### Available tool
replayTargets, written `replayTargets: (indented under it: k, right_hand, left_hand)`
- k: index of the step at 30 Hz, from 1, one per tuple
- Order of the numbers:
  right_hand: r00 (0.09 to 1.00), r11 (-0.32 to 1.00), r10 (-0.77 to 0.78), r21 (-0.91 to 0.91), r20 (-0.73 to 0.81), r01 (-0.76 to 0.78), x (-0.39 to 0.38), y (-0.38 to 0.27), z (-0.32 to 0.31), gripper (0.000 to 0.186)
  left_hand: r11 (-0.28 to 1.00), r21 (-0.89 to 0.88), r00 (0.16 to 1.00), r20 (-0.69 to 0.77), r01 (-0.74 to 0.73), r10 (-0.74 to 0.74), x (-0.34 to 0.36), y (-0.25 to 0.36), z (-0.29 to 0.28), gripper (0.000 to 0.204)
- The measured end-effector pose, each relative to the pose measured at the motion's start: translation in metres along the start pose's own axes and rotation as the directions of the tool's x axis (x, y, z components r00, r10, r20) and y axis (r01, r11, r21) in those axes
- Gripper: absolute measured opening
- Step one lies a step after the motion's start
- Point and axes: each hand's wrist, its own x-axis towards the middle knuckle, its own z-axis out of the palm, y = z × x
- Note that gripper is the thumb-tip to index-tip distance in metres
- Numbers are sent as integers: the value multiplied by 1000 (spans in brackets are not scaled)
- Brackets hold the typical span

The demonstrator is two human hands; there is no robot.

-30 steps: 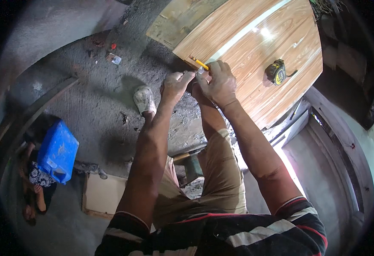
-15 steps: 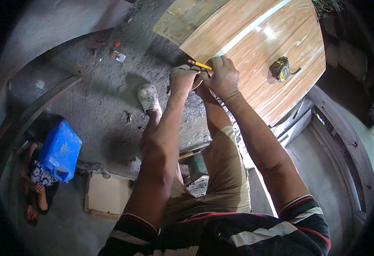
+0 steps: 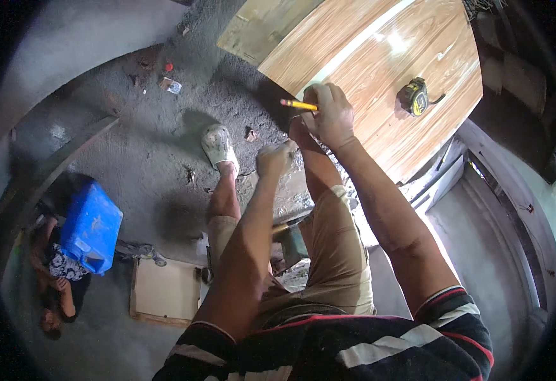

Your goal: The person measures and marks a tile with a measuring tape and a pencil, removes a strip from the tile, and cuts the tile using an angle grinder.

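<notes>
My right hand [image 3: 332,114] is closed around a yellow pencil [image 3: 299,105], which points left from the fingers. It is above the near left edge of a glossy wood-grain panel [image 3: 379,95] with a pale stripe. Lower and to the left, my left hand [image 3: 274,159] is over the floor between my legs, apart from the right. Its fingers look curled together, slightly blurred, and whatever they may hold is hidden. A black and yellow tape measure [image 3: 414,97] lies on the panel, right of my right hand, with its tape end sticking out.
A greyish board [image 3: 259,32] adjoins the panel's far left side. Rough grey floor [image 3: 163,140] surrounds my shoe [image 3: 218,146]. At left, a blue jerrycan [image 3: 92,225] stands by a seated person [image 3: 59,273]. A pale framed board [image 3: 163,289] lies nearby.
My left hand has pulled away from my right hand, down toward my body. The right hand stays near the panel's edge with the pencil. The view has shifted slightly.
</notes>
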Motion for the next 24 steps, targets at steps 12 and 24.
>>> replayTargets:
  k: [12, 24]
  right_hand:
    - [876, 724, 479, 588, -54, -360, -4, -11, 4, 29]
    - [734, 381, 638, 732, 234, -565, 21, 17, -11, 34]
  left_hand:
    - [995, -9, 976, -195, 98, -98, -53, 11, -111, 49]
    - [159, -954, 967, -250, -253, 41, -34, 143, -98, 10]
